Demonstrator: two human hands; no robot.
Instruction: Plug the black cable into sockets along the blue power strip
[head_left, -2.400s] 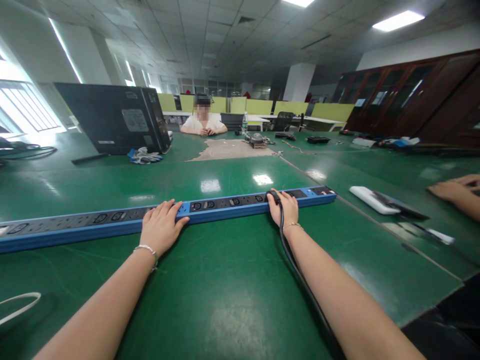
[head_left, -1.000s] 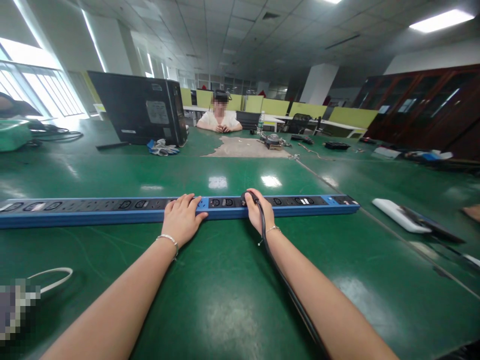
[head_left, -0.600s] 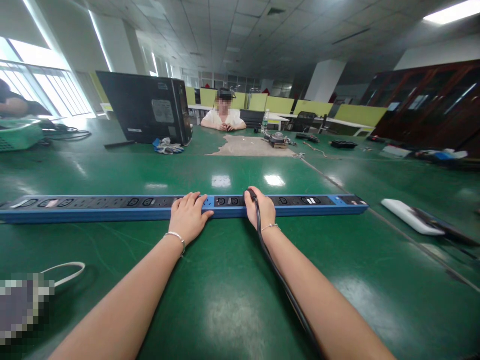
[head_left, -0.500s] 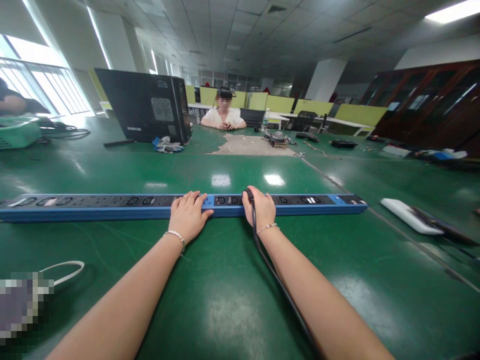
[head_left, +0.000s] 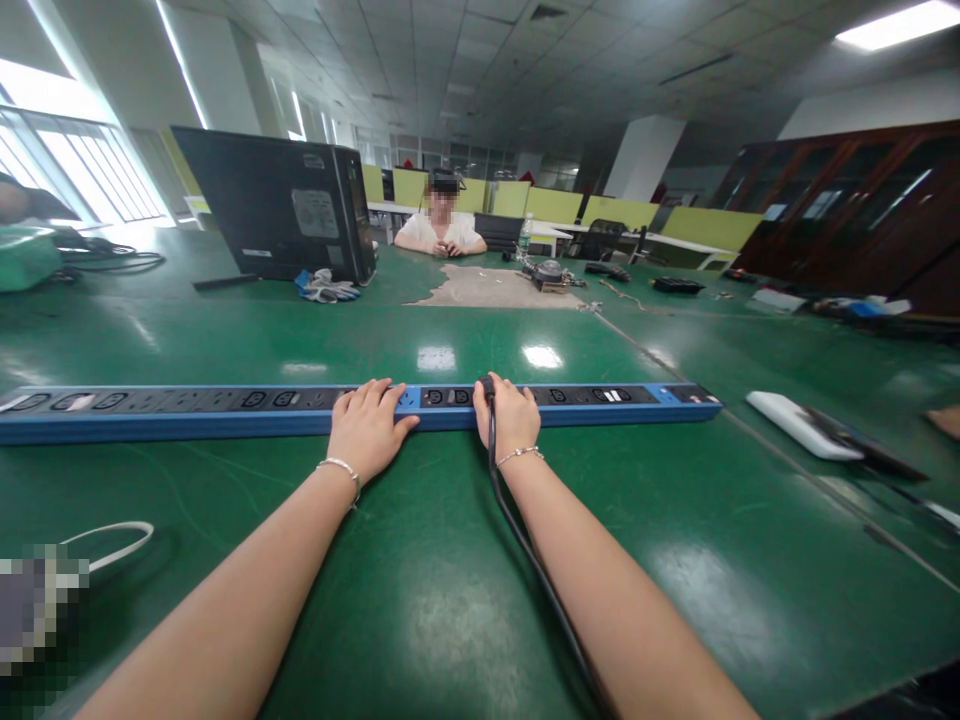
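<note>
A long blue power strip (head_left: pixel 442 421) with a black face and rows of sockets lies across the green table in front of me. My left hand (head_left: pixel 366 425) is laid over it left of the middle, fingertips at the far edge and thumb along the near side, gripping it. Further right, my right hand (head_left: pixel 510 415) is closed around the black plug (head_left: pixel 487 386) of a power cord, held against the strip's socket face. How deep the plug sits is hidden by my fingers. Its black cord (head_left: pixel 529 555) trails down beside my right forearm.
Beyond the strip stand a black computer case (head_left: pixel 277 205) and gloves (head_left: pixel 327 287). A person (head_left: pixel 441 225) sits across the table (head_left: pixel 465 620). To the right lies a white object (head_left: pixel 799 425) beside dark pieces. A green basket (head_left: pixel 28 258) is at far left; a pixelated item with a white loop (head_left: pixel 124 540) lies near left.
The whole view has shifted slightly, so everything appears a little further left. Both hands keep their places on the strip and the plug; no clear movement between them shows.
</note>
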